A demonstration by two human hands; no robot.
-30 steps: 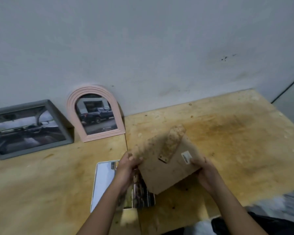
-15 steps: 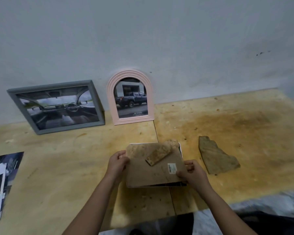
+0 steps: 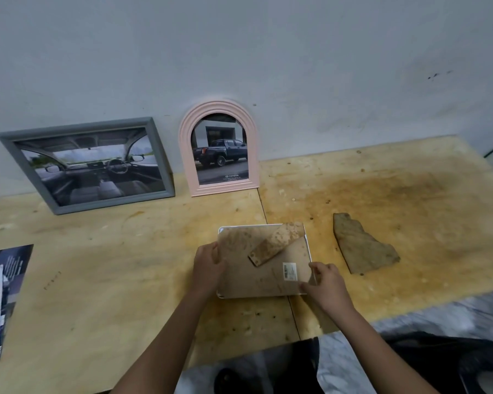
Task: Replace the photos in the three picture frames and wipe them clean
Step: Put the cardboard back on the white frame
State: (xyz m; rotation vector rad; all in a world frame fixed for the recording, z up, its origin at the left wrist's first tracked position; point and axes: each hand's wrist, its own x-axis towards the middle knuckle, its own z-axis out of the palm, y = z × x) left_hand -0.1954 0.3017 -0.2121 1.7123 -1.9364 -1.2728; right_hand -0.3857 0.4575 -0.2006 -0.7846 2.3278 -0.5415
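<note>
A white frame [image 3: 308, 245] lies face down near the table's front edge, with its brown backing board [image 3: 239, 268] seated in it and the stand flap [image 3: 276, 243] tilted up. My left hand [image 3: 208, 265] presses on the board's left edge. My right hand [image 3: 323, 282] pinches the frame's lower right corner beside the barcode sticker [image 3: 289, 271]. A grey frame [image 3: 88, 164] with a car-interior photo and a pink arched frame [image 3: 219, 149] with a pickup photo lean on the wall.
A brown rag [image 3: 362, 247] lies on the wooden table [image 3: 410, 194] to the right of the white frame. Loose printed photos [image 3: 0, 285] sit at the left edge. The table's front edge runs just below my forearms.
The backing board has gone from being held tilted above the table to lying flat inside the white frame. The view has swung left and down.
</note>
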